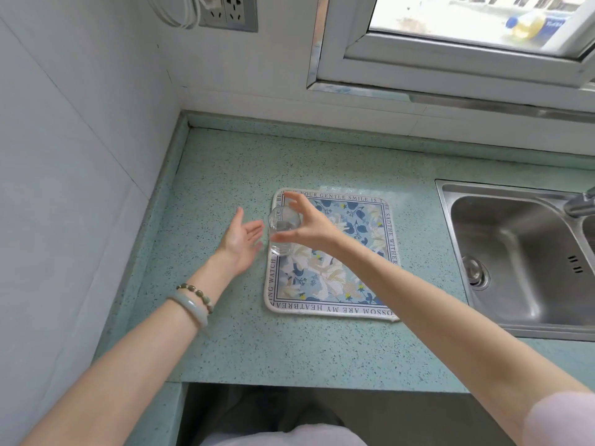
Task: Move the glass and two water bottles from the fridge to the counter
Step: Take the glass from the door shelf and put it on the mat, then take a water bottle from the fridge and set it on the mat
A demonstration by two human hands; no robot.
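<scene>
Best to finish the release slowly here: lift the right hand (309, 230) straight up, away from the glass (282, 231), without brushing the rim, because a light touch could tip it. Better also to keep the left hand (240, 241) near, as a guard, until the glass stands quiet. Then, by judgement, time to go back for the two water bottles; none visible in this view, and no fridge either.

Seen a little left of the frame centre: the glass standing upright on the upper left corner of the floral mat (335, 278), close to the mat's left edge. Worth checking that the base sits fully on the mat and not half over its border, since a soft edge gives poor support.

Grip of the right hand: spread wide, thumb and fingers curved above and around the glass, apparently not pressing on it, so released or almost released; a last light contact at the thumb not possible to exclude. Left hand: flat and empty, palm turned toward the glass, just beside it, over the green counter (225, 349).

About the glass itself: clear, short, with a thick base and what seem faceted walls. Smooth and probably slippery, perhaps cold and damp from the fridge.
</scene>
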